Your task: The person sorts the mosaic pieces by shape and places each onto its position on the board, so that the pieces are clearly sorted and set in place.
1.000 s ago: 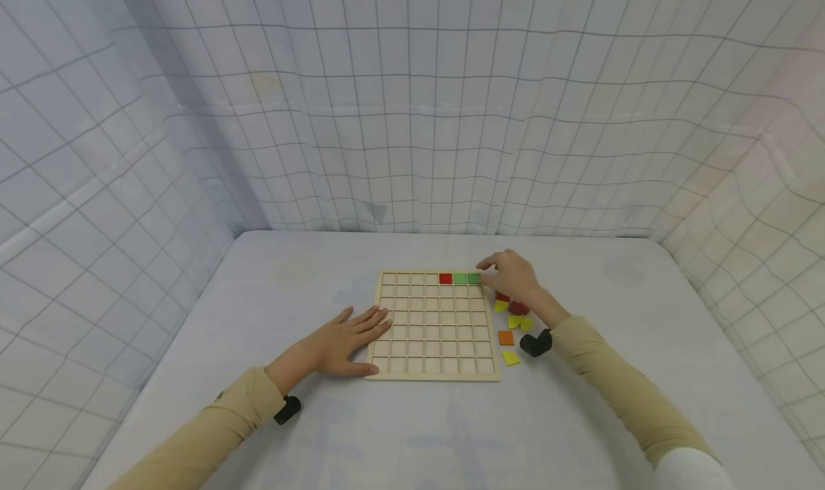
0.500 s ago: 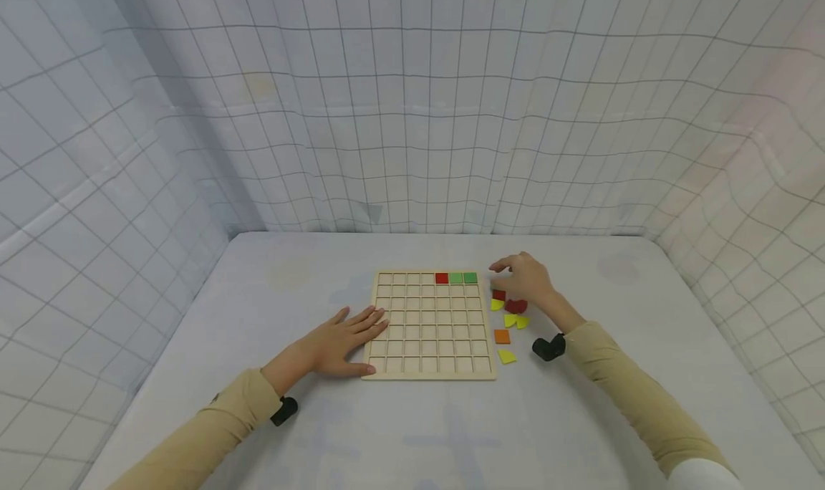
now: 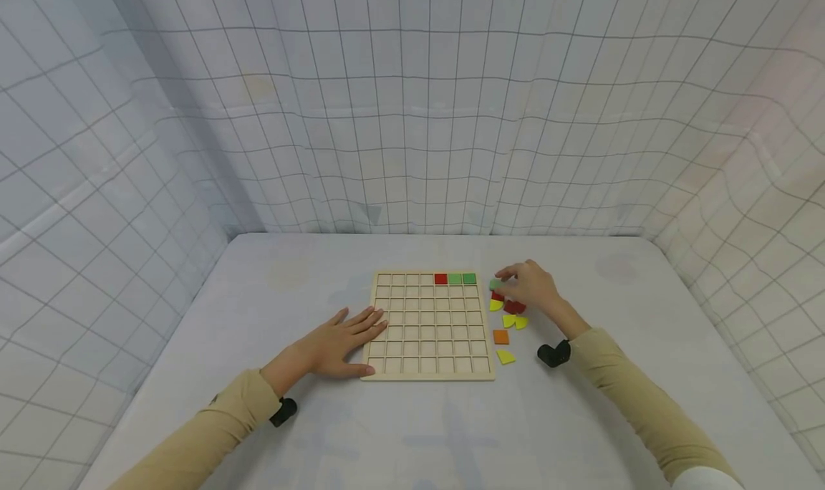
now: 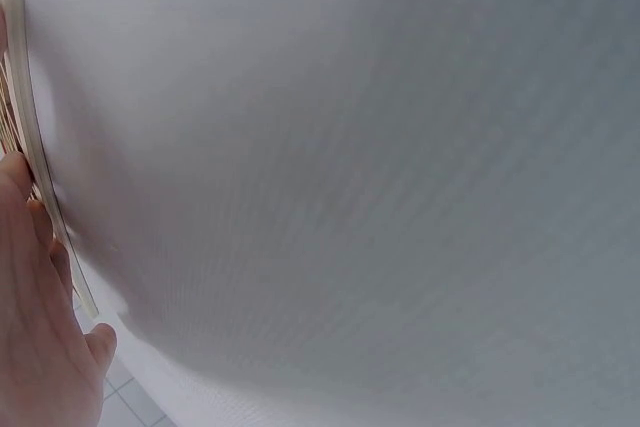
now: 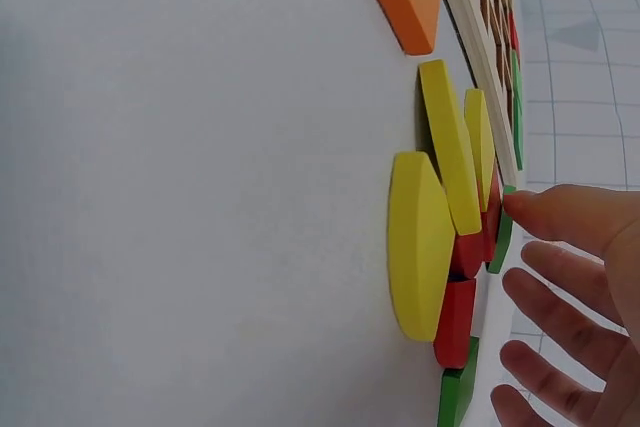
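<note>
A wooden grid board [image 3: 428,376] lies on the table, with one red tile [image 3: 441,279] and two green tiles [image 3: 462,279] in the right end of its far row. My left hand [image 3: 341,343] rests flat on the board's left edge, fingers spread; in the left wrist view the hand [image 4: 45,317] shows only at the corner. Beyond the board's right edge, my right hand [image 3: 531,286] is over the loose pieces. Its thumb touches a loose green tile [image 5: 505,232] in the right wrist view, while the other fingers extend, loosely bent and apart.
Right of the board lie dark red pieces [image 3: 514,307], yellow rounded pieces [image 3: 509,320], an orange square [image 3: 501,337] and a yellow piece [image 3: 505,357] nearest me. Another green piece [image 5: 458,392] shows low in the right wrist view. Grid-patterned curtains [image 3: 419,153] surround the table.
My right hand has left the green tile in the board's far right corner and moved right and slightly nearer, to a loose green tile. The left hand stays on the board.
</note>
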`<state>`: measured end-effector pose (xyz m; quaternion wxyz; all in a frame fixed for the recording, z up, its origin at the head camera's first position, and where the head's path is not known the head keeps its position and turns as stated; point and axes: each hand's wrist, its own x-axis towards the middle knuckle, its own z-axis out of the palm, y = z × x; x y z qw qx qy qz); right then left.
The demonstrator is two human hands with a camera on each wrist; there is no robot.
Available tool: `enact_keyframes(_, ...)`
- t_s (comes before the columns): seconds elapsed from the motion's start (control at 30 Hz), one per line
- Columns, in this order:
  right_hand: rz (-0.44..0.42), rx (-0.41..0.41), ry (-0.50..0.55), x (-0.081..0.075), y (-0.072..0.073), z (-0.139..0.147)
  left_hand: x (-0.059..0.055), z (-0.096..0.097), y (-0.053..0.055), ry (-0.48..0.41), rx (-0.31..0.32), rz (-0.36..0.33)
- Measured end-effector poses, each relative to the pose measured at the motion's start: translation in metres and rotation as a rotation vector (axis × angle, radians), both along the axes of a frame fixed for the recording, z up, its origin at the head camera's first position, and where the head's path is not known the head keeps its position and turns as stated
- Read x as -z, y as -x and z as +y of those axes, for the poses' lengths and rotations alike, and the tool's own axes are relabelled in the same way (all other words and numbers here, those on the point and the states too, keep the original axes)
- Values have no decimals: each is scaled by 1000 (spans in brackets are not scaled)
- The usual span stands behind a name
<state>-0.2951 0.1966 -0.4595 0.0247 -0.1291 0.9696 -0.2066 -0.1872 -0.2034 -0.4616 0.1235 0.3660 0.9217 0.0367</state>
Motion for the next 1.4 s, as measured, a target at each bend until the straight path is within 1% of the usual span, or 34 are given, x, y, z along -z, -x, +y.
enact_keyframes(0.2,5,-10,17,4,-1,2,0,0,0,-2,-3,-1)
enact_keyframes(0.6,17,-12,24,6,3,3,0,-1,-1,-10,-2,2)
enact_keyframes(0.77,9,-20,26,6,5,3,1,-2,0,-11,-2,2)
enact_keyframes(1.1,-21,-23,25,5,6,3,-1,-3,0,-22,6,14)
enact_keyframes(1.27,-19,-41,27,4,5,4,0,-3,0,-32,5,4)
enact_keyframes(1.4,-12,-57,40,3,4,5,1,-3,0,-38,14,12)
